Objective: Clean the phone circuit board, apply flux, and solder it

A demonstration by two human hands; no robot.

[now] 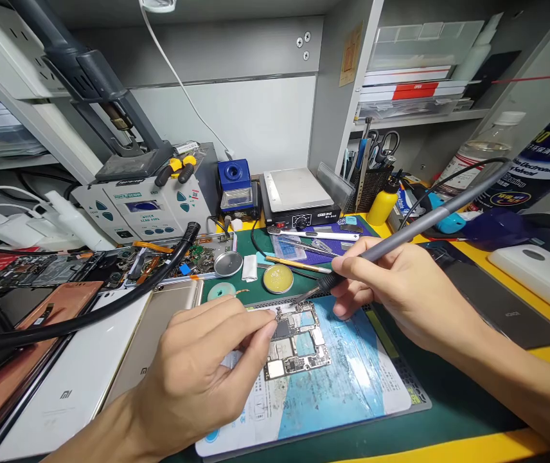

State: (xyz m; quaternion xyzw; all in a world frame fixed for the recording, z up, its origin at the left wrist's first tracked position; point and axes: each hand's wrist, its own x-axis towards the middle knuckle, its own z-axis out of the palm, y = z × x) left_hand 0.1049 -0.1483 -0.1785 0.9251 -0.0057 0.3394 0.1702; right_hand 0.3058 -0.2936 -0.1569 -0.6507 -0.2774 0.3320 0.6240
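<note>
A phone circuit board (pixel 299 344) lies on a blue-and-white work pad (pixel 342 386) in front of me. My left hand (pixel 217 360) is closed in a pinch, thumb and forefinger together at the board's upper left edge. What they grip, if anything, is hidden or too small to make out. In my right hand (pixel 376 276) is a soldering iron (pixel 414 225), held like a pen, its thin metal tip pointing down-left at the board's top edge. Just beyond the board sit a round tin of yellow paste (pixel 278 279) and a green spool of braid (pixel 221 292).
A black hose (pixel 159 270) crosses the left side above several phones and back covers (pixel 72 360). At the back stand a hot-air station (pixel 144 209), a blue iron stand (pixel 235 186) and a hot plate (pixel 299 193). A yellow bottle (pixel 383 202) stands right of them.
</note>
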